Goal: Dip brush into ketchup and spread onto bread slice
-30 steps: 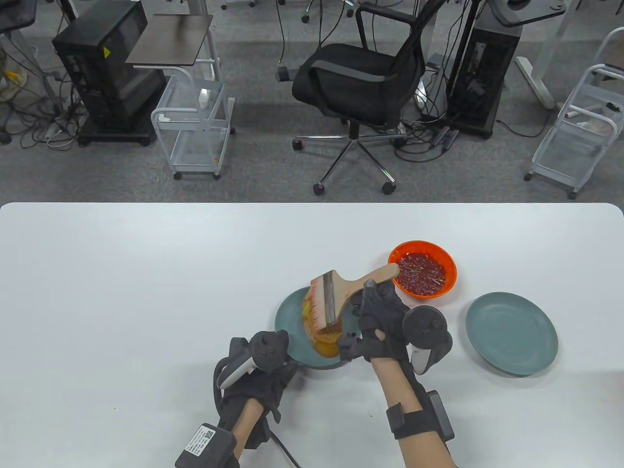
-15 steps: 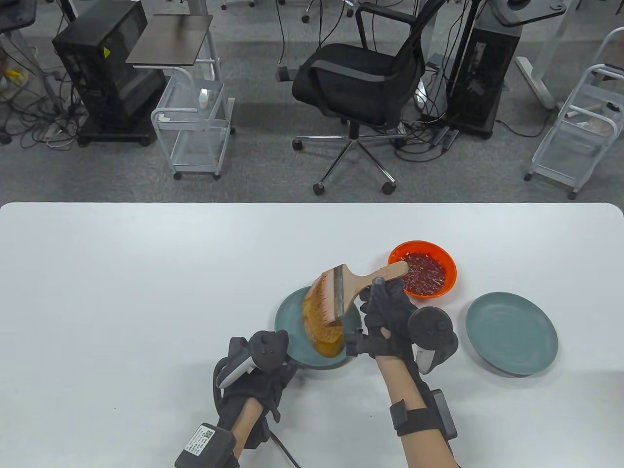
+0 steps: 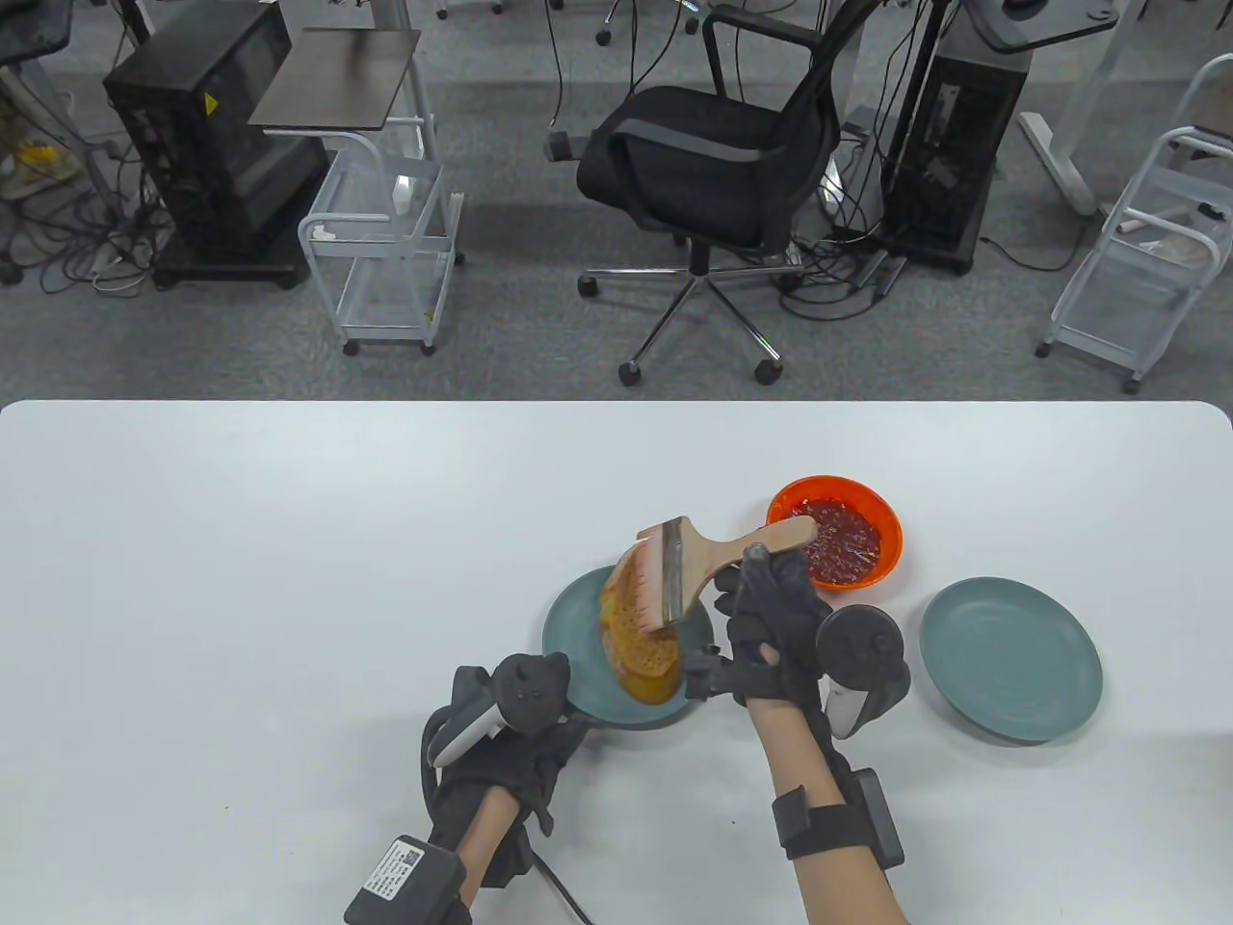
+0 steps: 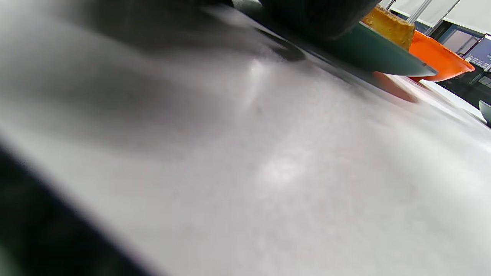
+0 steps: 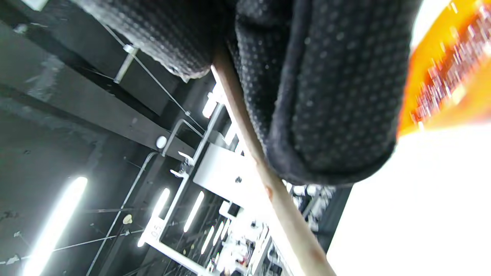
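The step in hand was judged to be the spreading stroke: the wide flat wooden-handled brush (image 3: 689,568) lay with its pale, red-tinged bristles on the golden-brown slice of bread (image 3: 638,636), which sat on the round teal plate (image 3: 573,641) nearer the person. To do this well, the bristles would best be kept at a shallow angle and drawn across the bread with light, even pressure, since a soft slice could tear or slide on a smooth plate. The strokes should probably reach the near end of the slice, which looked less covered.

The right hand (image 3: 771,636) gripped the brush by its handle; in the right wrist view the gloved fingers (image 5: 326,96) wrapped closely round the wooden shaft. That hand sat just right of the bread, between it and the orange plastic bowl of red ketchup (image 3: 836,532), so a fresh dip was only a short reach away.

The left hand (image 3: 511,732) rested at the near left rim of the plate, seemingly steadying it. Whether its fingers actually pinched the rim could not be told, as the tracker hid them and the left wrist view was blurred. A second teal plate (image 3: 1010,658) lay well to the right.
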`<state>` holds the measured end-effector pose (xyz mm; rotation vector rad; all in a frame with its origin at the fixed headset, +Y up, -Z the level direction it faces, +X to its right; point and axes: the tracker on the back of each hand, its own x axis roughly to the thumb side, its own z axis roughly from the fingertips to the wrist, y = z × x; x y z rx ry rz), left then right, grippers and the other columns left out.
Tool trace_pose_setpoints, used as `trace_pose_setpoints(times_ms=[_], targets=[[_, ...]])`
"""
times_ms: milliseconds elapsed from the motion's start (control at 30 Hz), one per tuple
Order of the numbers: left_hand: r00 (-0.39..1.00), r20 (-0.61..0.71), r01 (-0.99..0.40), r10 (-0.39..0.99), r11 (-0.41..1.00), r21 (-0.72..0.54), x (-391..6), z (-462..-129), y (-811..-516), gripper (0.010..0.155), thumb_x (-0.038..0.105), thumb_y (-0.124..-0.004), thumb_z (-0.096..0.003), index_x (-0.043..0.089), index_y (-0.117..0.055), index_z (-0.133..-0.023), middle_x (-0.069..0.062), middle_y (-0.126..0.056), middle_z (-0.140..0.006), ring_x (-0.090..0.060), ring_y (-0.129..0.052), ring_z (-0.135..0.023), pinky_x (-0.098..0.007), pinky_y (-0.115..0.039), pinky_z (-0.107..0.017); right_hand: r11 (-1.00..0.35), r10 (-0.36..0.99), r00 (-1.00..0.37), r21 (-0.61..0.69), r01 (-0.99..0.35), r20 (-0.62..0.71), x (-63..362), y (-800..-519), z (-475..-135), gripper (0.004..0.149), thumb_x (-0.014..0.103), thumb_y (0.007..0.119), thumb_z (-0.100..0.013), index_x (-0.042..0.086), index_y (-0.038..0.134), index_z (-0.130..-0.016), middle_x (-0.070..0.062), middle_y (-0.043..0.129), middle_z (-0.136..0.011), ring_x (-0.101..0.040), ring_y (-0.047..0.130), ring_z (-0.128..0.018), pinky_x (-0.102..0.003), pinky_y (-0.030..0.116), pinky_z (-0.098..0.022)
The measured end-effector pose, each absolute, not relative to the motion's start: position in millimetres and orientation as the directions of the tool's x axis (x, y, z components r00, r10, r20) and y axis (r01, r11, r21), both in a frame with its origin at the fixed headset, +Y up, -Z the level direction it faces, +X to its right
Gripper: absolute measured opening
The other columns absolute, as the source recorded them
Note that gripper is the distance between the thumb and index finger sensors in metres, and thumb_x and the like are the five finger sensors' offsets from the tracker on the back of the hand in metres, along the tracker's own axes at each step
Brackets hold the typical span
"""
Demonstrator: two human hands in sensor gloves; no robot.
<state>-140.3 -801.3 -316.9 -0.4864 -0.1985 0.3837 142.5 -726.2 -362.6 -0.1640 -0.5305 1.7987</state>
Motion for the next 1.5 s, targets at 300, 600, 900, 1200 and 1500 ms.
trace_pose_setpoints(times_ms=[300,600,900,1200,1500], targets=[[0.909,0.093,-0.312,0.405,0.812,-0.493,-140.4,-317.2,-801.4,0.067,0.047,-0.057,-0.0666,0.020,-0.017,-0.114,-0.014,-0.022,-0.117,-0.041,-0.017,-0.105,-0.059,-0.025,-0.069,-0.319,0.836,-0.511,-0.582,-0.748,0.198,171.4,-710.7,-358.5,0.051,0.024,0.078,-0.054,-0.010,0.070,-0.091,-0.034,0.089,-0.068,-0.042,0.111,-0.040,-0.037,0.102,-0.022],[0.907,0.091,-0.316,0.410,0.809,-0.495,-141.4,-317.7,-801.1,0.067,0.046,-0.057,-0.0667,0.020,-0.016,-0.114,-0.014,-0.022,-0.117,-0.041,-0.017,-0.105,-0.059,-0.024,-0.068,-0.179,0.956,-0.260,-0.429,-0.885,0.138,147.9,-738.7,-366.6,0.051,0.023,0.079,-0.054,-0.011,0.070,-0.091,-0.037,0.088,-0.069,-0.045,0.110,-0.041,-0.038,0.101,-0.022],[0.914,0.095,-0.302,0.394,0.818,-0.489,-140.6,-317.0,-801.4,0.067,0.046,-0.057,-0.0667,0.020,-0.016,-0.114,-0.014,-0.022,-0.117,-0.041,-0.017,-0.105,-0.059,-0.025,-0.069,-0.186,0.917,-0.334,-0.506,-0.842,0.219,167.2,-723.0,-365.1,0.051,0.024,0.078,-0.054,-0.011,0.069,-0.091,-0.035,0.089,-0.068,-0.042,0.112,-0.041,-0.035,0.103,-0.021],[0.911,0.093,-0.310,0.403,0.814,-0.492,-141.2,-317.1,-801.6,0.067,0.046,-0.057,-0.0666,0.021,-0.016,-0.114,-0.013,-0.022,-0.117,-0.040,-0.017,-0.106,-0.059,-0.024,-0.069,-0.285,0.876,-0.434,-0.499,-0.818,0.211,154.3,-724.2,-363.2,0.051,0.022,0.080,-0.053,-0.013,0.070,-0.090,-0.038,0.089,-0.066,-0.045,0.111,-0.038,-0.038,0.102,-0.020],[0.916,0.095,-0.298,0.390,0.819,-0.490,-140.0,-316.7,-801.9,0.068,0.046,-0.056,-0.0669,0.020,-0.015,-0.114,-0.014,-0.021,-0.117,-0.041,-0.016,-0.105,-0.059,-0.024,-0.069,-0.202,0.922,-0.322,-0.443,-0.874,0.214,145.6,-727.0,-363.7,0.052,0.021,0.080,-0.054,-0.015,0.070,-0.089,-0.038,0.089,-0.065,-0.044,0.112,-0.038,-0.036,0.103,-0.019]])
